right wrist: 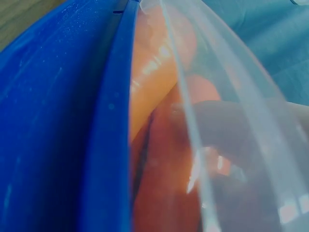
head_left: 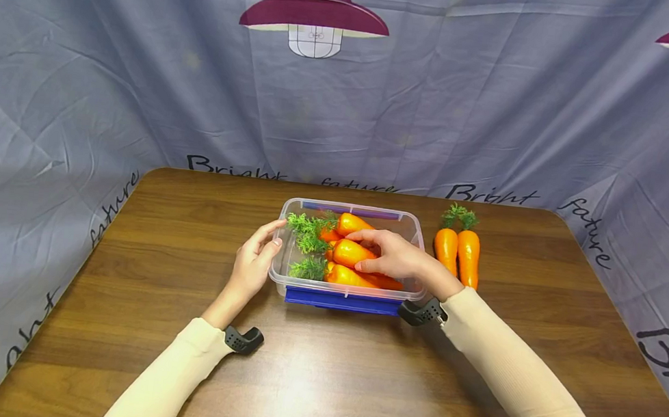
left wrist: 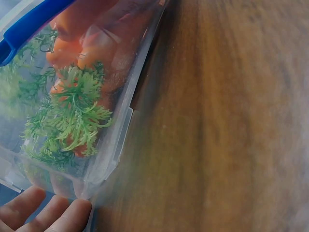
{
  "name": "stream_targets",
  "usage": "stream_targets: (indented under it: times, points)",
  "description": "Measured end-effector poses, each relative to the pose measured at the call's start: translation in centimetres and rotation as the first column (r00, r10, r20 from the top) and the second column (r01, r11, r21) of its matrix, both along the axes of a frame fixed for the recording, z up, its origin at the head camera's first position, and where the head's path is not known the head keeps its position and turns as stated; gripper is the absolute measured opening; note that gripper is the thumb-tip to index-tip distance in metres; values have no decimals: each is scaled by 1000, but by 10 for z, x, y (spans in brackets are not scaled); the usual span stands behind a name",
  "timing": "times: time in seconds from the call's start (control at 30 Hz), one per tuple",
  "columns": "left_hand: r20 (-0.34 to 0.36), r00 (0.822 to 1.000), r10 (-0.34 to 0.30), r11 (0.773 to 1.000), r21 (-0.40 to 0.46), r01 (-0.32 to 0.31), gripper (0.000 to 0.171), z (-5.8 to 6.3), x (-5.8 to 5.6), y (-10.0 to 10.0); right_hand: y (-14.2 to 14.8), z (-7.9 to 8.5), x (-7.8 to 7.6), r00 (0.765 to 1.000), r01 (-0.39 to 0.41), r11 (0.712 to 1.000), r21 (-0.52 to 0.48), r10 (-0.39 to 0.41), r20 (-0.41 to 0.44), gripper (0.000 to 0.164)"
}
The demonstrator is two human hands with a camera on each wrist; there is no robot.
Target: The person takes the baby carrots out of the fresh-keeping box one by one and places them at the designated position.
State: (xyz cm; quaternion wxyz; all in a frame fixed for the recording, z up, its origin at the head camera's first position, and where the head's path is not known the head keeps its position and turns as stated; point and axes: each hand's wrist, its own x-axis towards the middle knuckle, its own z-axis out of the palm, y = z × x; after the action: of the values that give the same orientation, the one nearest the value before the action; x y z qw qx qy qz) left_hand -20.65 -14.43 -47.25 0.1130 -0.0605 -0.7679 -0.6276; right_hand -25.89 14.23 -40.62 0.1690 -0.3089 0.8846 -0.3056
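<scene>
A clear plastic container (head_left: 277, 274) with blue side latches holds several orange carrots with feathery green tops. My right hand (head_left: 391, 253) reaches inside it and grips a carrot (head_left: 346, 253) in the middle of the pile, thumb on the near side and fingers on the far side. Its tip is hidden under the palm. My left hand (head_left: 251, 261) rests against the container's left end, fingertips touching the outer wall in the left wrist view. Green tops (left wrist: 77, 111) show through the plastic there. The right wrist view is mostly a blue latch (right wrist: 108, 116) and blurred carrots (right wrist: 166, 183).
Two more carrots (head_left: 446, 249) lie side by side on the wooden table (head_left: 314, 385), right of the container, partly behind my right forearm. A grey-blue printed curtain (head_left: 432, 109) hangs behind and beside the table.
</scene>
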Motion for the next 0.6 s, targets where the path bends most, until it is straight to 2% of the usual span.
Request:
stream_targets:
  times: [0.23,0.4,0.5,0.6]
  points:
    - [0,1000,-4,1000,8,4,39,0,0,-1,1,0,0,1000,-28,999,-20,28,10,50]
    - [-24,1000,-1,1000,4,1,39,-1,0,0,2,-1,-2,993,9,988,-151,9,118,52]
    - [-59,998,11,1000,-4,-11,39,-3,0,1,5,1,-4,980,80,960,-269,-26,197,57]
    - [-69,998,10,1000,3,-9,39,-3,0,1,9,3,-5,951,176,912,-372,-59,305,64]
